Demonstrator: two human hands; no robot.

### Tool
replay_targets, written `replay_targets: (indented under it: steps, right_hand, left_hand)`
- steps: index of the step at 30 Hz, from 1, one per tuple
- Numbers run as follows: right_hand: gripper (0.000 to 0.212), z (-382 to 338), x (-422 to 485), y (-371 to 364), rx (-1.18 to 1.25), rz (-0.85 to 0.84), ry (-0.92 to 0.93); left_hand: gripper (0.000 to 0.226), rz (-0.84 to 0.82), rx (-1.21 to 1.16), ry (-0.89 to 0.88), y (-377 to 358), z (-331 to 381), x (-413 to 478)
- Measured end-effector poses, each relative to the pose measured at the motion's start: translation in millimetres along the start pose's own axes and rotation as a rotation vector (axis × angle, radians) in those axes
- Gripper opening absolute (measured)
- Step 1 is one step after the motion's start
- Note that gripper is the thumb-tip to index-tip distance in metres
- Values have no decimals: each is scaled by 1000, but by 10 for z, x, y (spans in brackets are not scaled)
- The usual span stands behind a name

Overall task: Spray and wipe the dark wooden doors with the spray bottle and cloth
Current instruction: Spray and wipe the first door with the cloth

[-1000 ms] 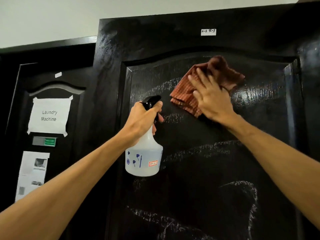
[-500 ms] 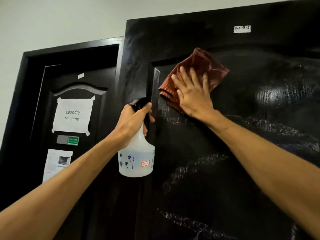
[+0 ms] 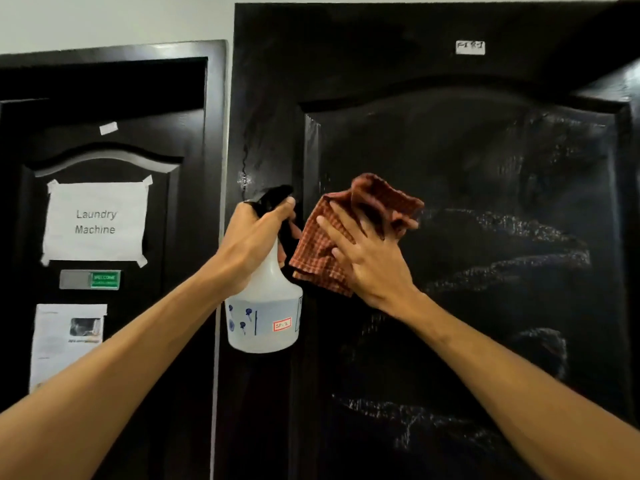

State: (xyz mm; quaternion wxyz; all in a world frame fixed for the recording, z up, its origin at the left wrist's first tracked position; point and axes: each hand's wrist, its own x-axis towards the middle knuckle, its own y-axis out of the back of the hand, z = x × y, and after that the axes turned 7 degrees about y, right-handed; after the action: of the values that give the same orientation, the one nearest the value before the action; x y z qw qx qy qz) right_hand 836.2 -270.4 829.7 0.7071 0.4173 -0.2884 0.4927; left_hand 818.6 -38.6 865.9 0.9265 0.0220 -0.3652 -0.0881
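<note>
Right hand [image 3: 375, 263], fingers spread flat, presses cloth [image 3: 320, 249] against door [image 3: 485, 161]; left hand [image 3: 252, 237] grips spray bottle [image 3: 266, 306] just left of it

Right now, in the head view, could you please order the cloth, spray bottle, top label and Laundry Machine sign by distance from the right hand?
1. Cloth: under the right hand, touching it.
2. Spray bottle: just left, gripped by the left hand.
3. Label: high above.
4. Laundry Machine sign: far left.
</note>
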Motion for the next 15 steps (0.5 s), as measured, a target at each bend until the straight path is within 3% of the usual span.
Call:
replay_targets:
  steps: [4,5,7,10,15]
  right_hand:
    - [63,711,97,215,91,92,-408]
    - [69,717,59,202,57,114,-439]
    - [77,475,-112,99,8,110,-315]
    - [63,419,-444,102,13,13,-96]
    - [62,1458,-624,417,71,104,-531]
  left_hand:
    - [30,-27,1,15,-193,-59,-3]
    - [30,-32,3,14,-254,-54,-5]
    - [30,-33,13,10,-389,-23,-22]
    - [29,-55,-14,1,-650,35,-76]
    - [29,-52,4,6,-1051,83,-133]
